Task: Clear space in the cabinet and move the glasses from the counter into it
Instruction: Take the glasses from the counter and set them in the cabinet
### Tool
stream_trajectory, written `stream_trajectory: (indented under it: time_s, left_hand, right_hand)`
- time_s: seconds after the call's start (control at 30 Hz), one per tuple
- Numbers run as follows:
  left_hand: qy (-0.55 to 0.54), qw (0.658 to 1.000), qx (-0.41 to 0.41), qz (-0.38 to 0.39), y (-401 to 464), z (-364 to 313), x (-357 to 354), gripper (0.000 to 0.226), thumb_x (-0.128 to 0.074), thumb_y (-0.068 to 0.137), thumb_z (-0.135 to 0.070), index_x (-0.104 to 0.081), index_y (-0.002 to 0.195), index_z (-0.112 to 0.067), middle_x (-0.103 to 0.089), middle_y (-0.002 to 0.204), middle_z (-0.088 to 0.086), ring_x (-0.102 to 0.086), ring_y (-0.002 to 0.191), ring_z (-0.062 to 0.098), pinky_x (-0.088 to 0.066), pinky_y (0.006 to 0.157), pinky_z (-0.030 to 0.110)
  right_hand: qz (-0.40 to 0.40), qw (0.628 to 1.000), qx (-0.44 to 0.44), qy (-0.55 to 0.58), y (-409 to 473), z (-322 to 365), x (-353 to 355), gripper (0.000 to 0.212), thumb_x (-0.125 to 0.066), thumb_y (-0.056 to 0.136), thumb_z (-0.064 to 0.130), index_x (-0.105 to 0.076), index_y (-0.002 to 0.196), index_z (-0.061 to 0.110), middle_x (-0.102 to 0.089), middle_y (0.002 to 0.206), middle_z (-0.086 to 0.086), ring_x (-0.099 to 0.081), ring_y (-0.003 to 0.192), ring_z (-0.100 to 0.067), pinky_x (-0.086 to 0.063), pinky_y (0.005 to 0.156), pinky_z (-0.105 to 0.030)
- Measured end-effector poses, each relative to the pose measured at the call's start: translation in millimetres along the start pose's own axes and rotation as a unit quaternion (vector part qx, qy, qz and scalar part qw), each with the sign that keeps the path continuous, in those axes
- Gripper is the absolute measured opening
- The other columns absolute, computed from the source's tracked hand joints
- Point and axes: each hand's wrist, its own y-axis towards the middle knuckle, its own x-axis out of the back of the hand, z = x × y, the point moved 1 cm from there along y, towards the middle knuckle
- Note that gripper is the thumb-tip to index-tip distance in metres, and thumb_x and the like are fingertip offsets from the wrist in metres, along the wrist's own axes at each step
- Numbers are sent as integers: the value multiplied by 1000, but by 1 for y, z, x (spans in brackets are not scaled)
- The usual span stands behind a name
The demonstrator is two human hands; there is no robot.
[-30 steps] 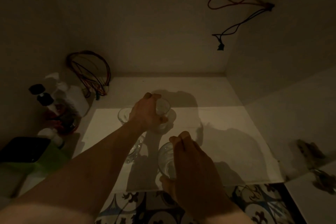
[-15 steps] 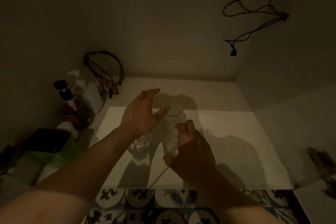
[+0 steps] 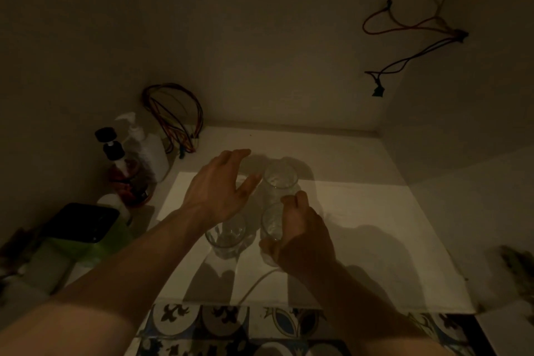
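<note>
Right hand curls round a clear glass, fingertips over its far rim and thumb near its base. Left hand hovers with fingers spread and relaxed, holding nothing, above the near-left glass and just beside the far glass. All three glasses stand upright, mouths up, close together on the pale cabinet shelf. Along the left wall stand a white pump bottle, dark-capped bottles and a coil of coloured wires; loose wires hang at the right wall. Patterned tiles show below the shelf edge. Light is dim; whether another glass sits under the left palm is hard to tell.
</note>
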Motion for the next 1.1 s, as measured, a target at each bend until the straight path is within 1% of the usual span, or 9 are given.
stream_trajectory:
  time_s: [0.17, 0.3, 0.47, 0.57, 0.67, 0.8, 0.93, 1.03, 1.1]
  left_hand:
    - [4, 1000, 2, 19, -3, -4, -7, 62, -41, 96, -62, -38, 149, -29, -50, 143, 0, -63, 100, 23, -40, 88, 32]
    - [19, 999, -22, 25, -7, -9, -11, 61, -43, 99, -55, -38, 152, -24, -47, 150, 3, -46, 132, 23, -36, 104, 33]
    - [40, 997, -15, 64, -19, -21, -5, 61, -32, 102, -54, -30, 156, -26, -32, 162, 2, -24, 148, 21, -18, 117, 33]
    - [55, 995, -8, 88, -33, -33, 13, 61, -28, 102, -55, -27, 157, -27, -26, 164, 0, -18, 151, 20, -12, 120, 34]
    - [56, 991, 15, 117, -56, -54, 46, 63, -25, 102, -57, -26, 158, -27, -24, 165, 0, -16, 152, 19, -12, 123, 36]
    - [51, 986, 33, 155, -91, -104, 116, 61, -27, 103, -54, -27, 157, -26, -24, 165, 2, -19, 151, 21, -13, 123, 37]
    - [102, 964, 19, 245, -126, -170, 201, 64, -26, 102, -53, -17, 159, -26, -19, 166, 1, -16, 152, 22, -12, 123, 38]
    - [100, 954, 22, 280, -143, -218, 280, 64, -20, 102, -55, -20, 158, -24, -30, 162, 3, -25, 147, 24, -20, 121, 40]
    - [86, 952, 28, 293, -149, -246, 333, 63, -19, 102, -56, -22, 157, -25, -29, 162, 1, -24, 147, 21, -19, 121, 39]
  right_hand:
    - [13, 1000, 4, -26, 6, -2, -3, 85, -84, 74, 45, -38, 139, 15, -37, 134, -3, -54, 117, -26, -50, 97, -37]
    - [9, 998, 31, -49, 3, -6, -4, 93, -79, 75, 55, -31, 145, 17, -41, 135, -4, -52, 119, -25, -49, 97, -38]
    - [-69, 991, 80, -83, -15, -4, 9, 67, -47, 94, 57, -41, 144, 13, -52, 129, -8, -53, 112, -27, -49, 90, -42]
    - [-84, 991, 76, -73, -34, 3, 29, 60, -38, 101, 54, -46, 143, 13, -54, 133, -11, -52, 118, -29, -46, 95, -41]
    - [-49, 996, 58, -50, -62, 18, 60, 58, -39, 102, 50, -43, 147, 12, -47, 147, -15, -46, 131, -33, -39, 107, -44]
    - [59, 995, 19, -74, -113, 54, 127, 61, -27, 104, 47, -19, 157, 19, -23, 164, -10, -25, 148, -29, -19, 120, -41]
    - [124, 987, -28, -100, -171, 101, 219, 55, -28, 103, 46, -39, 147, 15, -49, 146, -17, -41, 135, -35, -32, 113, -45]
    - [151, 981, -52, -107, -203, 137, 298, 56, -29, 104, 46, -30, 150, 15, -38, 152, -14, -38, 136, -34, -33, 112, -46]
    - [169, 978, -68, -102, -220, 159, 352, 56, -29, 104, 44, -27, 151, 14, -32, 155, -14, -36, 137, -34, -34, 113, -46]
